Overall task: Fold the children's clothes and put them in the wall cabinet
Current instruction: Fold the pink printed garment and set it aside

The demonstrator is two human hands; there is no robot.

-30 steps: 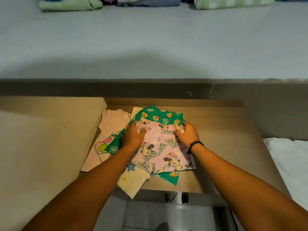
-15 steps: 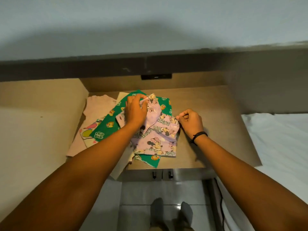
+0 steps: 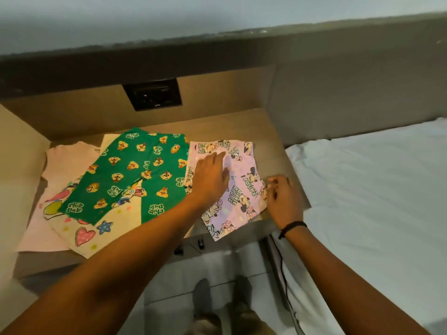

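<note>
The lilac shorts [image 3: 232, 187] lie on the right of the bench [image 3: 271, 131] — thin, limp, light cotton that creases easily. The left hand [image 3: 210, 177] presses flat on them, fingers spread; the right hand [image 3: 283, 199] pinches their right hem — best taken at the edges.

The green trousers [image 3: 135, 175] hide much of the yellow shirt [image 3: 101, 228]; the right hand [image 3: 281, 199] is blurred.

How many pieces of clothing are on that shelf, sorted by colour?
Green: 1, the green trousers
Lilac: 1, the lilac shorts, under the left hand
Pale pink: 1, the pink top
Cream: 1, the cream top
Total: 4
</note>
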